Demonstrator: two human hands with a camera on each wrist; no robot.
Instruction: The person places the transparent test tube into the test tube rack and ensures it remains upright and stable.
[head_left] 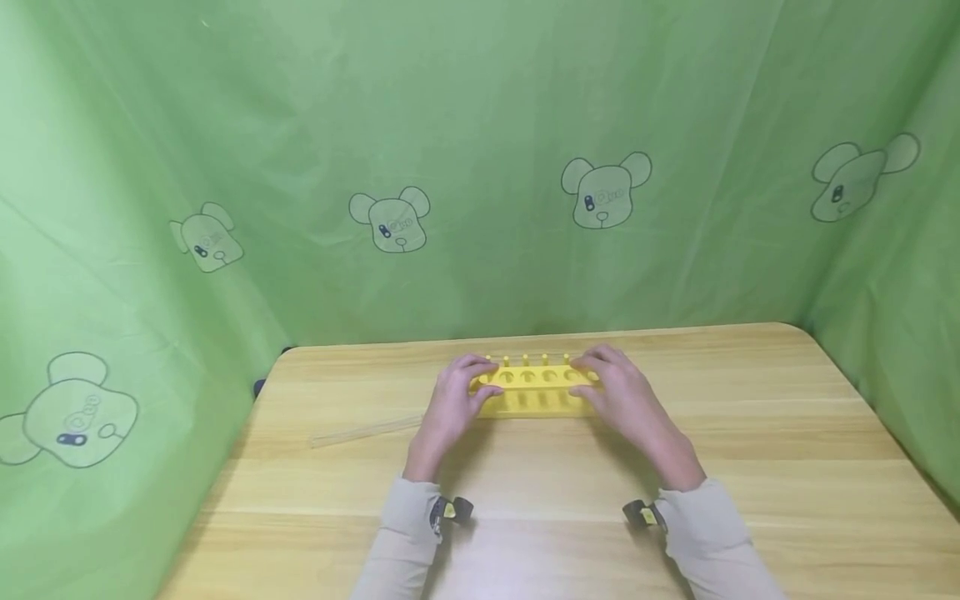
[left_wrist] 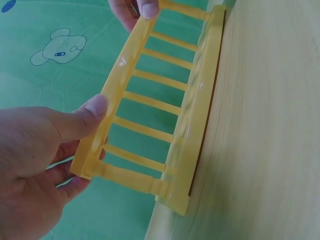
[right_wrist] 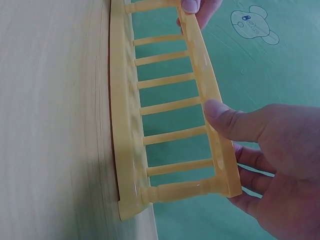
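Observation:
A yellow plastic test tube rack (head_left: 536,410) stands upright toward the back of the table, with round holes along its top bar and a row of pegs behind. My left hand (head_left: 453,396) grips the left end of that top bar, thumb on the near side and fingers behind. At the opposite end my right hand (head_left: 626,396) holds the bar the same way. Both wrist views show the rack's turned end posts and thin rods between top bar and base (left_wrist: 202,100). No tubes are seen in its holes.
Something thin, clear and rod-like (head_left: 367,430) lies on the wooden table (head_left: 750,500), left of the rack and partly behind my left hand. A green curtain (head_left: 480,283) with printed bear heads hangs beyond the table's back edge and at both sides.

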